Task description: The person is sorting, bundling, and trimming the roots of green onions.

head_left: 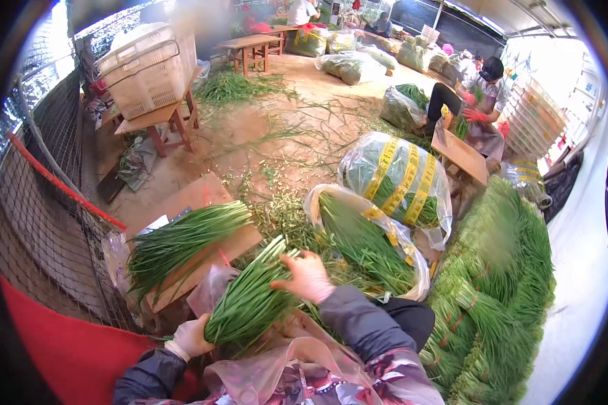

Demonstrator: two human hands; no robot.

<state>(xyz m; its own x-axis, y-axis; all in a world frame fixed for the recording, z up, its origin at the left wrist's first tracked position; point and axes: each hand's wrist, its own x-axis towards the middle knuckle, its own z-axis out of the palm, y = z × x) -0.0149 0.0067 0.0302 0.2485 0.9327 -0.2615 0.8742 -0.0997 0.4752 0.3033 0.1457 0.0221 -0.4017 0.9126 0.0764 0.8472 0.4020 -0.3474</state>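
A loose bunch of garlic chives (250, 297), long green leaves with pale stem ends, lies across my lap over a clear apron. My left hand (192, 337), in a thin glove, is closed around its leafy end at lower left. At the pale end, my right hand (307, 277), also thinly gloved, has its thumb and fingers on the bunch's right side; some fingertips are hidden among the stems. Just beyond, another pile of chives (182, 243) rests on a wooden board (240, 248). To the right, an open plastic bag (422, 273) holds more chives.
A full bag with yellow tape (398, 179) stands ahead. Tied chive bundles (490, 304) are heaped at right. White crates (145, 71) sit on a bench at left. A co-worker in red gloves (476, 116) sits at right. Trimmings (277, 209) litter the floor.
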